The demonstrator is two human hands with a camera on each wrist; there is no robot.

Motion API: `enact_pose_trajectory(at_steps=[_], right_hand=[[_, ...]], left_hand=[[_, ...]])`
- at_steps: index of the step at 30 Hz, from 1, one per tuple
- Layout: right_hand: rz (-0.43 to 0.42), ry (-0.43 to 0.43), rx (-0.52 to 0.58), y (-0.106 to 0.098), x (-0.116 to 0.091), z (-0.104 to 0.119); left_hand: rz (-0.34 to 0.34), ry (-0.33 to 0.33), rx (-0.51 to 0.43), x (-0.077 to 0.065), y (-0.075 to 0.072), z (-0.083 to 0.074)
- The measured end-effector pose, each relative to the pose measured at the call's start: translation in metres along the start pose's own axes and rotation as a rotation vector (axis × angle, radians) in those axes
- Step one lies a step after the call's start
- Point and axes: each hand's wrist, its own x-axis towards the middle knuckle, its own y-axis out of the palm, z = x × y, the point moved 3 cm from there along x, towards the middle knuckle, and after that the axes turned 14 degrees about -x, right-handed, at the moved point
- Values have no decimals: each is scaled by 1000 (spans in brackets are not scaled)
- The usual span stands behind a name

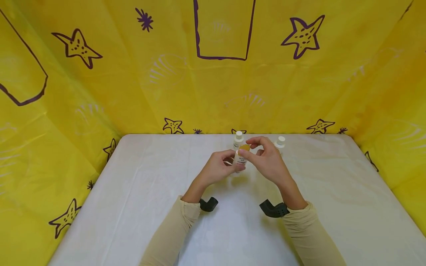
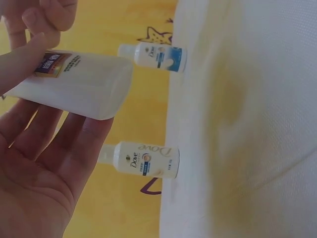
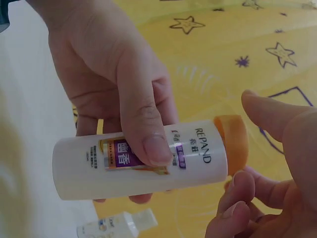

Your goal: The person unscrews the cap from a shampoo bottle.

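Right wrist view: smooth, rounded white bottle (image 3: 141, 182)

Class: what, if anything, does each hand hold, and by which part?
The left hand grips the orange-capped white bottle by its body. The right hand is at the cap; whether it grips is unclear.

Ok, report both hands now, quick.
Left hand: closed, holding the white bottle.
Right hand: open beside the orange cap, thumb off it; finger contact can't be told.
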Motion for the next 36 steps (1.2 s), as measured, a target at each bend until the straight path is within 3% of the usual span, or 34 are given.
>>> enact_pose_trajectory(at_steps=[7,21,31,36], right_hand=[[-16,-48,-7,4,0,1],[28,-109,90,1,-2,3],[43,-30,57,3,1,-3],[43,-41,48,2,0,-3]], left_hand=[[9,2,42,0,0,2],[9,-16,30,1,0,3],[9,-5,26,2,1,4],[15,9,33,2,2,3]])
